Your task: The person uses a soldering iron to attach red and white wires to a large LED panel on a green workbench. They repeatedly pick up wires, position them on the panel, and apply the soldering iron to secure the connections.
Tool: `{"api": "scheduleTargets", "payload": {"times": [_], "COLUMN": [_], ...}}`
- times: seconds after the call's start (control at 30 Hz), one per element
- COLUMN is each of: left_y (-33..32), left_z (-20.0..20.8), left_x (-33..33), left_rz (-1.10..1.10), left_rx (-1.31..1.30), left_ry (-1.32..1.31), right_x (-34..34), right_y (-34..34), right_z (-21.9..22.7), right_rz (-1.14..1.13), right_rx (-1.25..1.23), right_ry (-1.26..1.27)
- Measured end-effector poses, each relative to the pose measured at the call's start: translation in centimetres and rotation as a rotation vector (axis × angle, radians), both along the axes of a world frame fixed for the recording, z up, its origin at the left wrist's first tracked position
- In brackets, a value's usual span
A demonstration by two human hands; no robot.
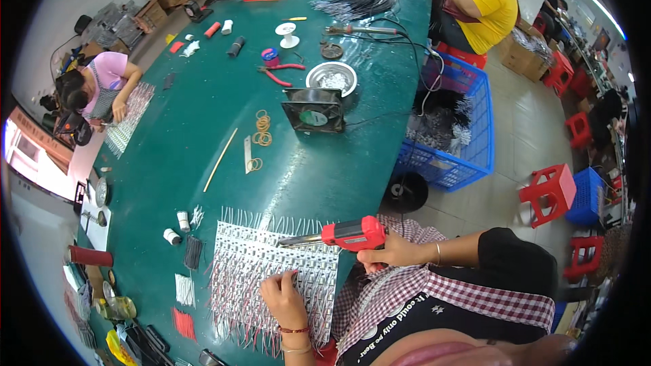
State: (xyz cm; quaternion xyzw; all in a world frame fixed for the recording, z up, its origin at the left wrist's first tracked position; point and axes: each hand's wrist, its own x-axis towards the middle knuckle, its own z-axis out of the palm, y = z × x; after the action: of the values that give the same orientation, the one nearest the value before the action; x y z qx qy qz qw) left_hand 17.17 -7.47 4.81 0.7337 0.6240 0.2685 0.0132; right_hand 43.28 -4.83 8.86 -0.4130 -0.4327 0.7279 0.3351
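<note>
On the near left of the counter (146, 234), red wires (183, 323), white wires (184, 290) and grey wires (192, 252) are lying in bundles. Right of them, the panel (247, 271) of small boards is lying flat, wires fringing its edges. The left hand (283, 303) is hanging over its near half; whether its grip is together on a wire, I cannot tell. The gun (354, 234) is pointing its nose leftward over the far rows, the right hand's (399, 252) grip clamping its handle. Wire soldering seems to be in hand; the next move probably calls for steadying a wire under the tip.
</note>
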Motion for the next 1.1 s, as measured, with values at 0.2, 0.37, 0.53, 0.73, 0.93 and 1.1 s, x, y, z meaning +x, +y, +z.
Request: {"api": "scheduleTargets", "payload": {"times": [0.2, 0.37, 0.53, 0.73, 0.93, 1.1], "left_y": [0.0, 0.1, 0.1, 0.3, 0.1, 0.1], "left_z": [-0.3, -0.1, 0.1, 0.2, 0.3, 0.1], "left_x": [-0.3, -0.5, -0.3, -0.3, -0.3, -0.3], "left_rz": [0.003, 0.019, 0.034, 0.034, 0.033, 0.036], "left_rx": [0.017, 0.016, -0.03, -0.039, -0.043, -0.017], "left_ry": [0.021, 0.009, 0.0, -0.001, -0.016, 0.002], "right_x": [-0.5, -0.9, -0.9, -1.7, -1.6, -0.9], "right_y": [-0.9, -0.1, 1.8, 2.7, 2.2, 1.8], "right_z": [-1.0, -1.2, -1.4, -1.1, -0.6, -0.6], "right_rz": [-0.013, -0.03, -0.069, -0.04, 0.004, -0.03], "right_rx": [-0.028, -0.095, -0.087, -0.079, -0.106, -0.113], "right_ry": [0.038, 0.149, 0.37, 0.286, 0.202, 0.201]}}
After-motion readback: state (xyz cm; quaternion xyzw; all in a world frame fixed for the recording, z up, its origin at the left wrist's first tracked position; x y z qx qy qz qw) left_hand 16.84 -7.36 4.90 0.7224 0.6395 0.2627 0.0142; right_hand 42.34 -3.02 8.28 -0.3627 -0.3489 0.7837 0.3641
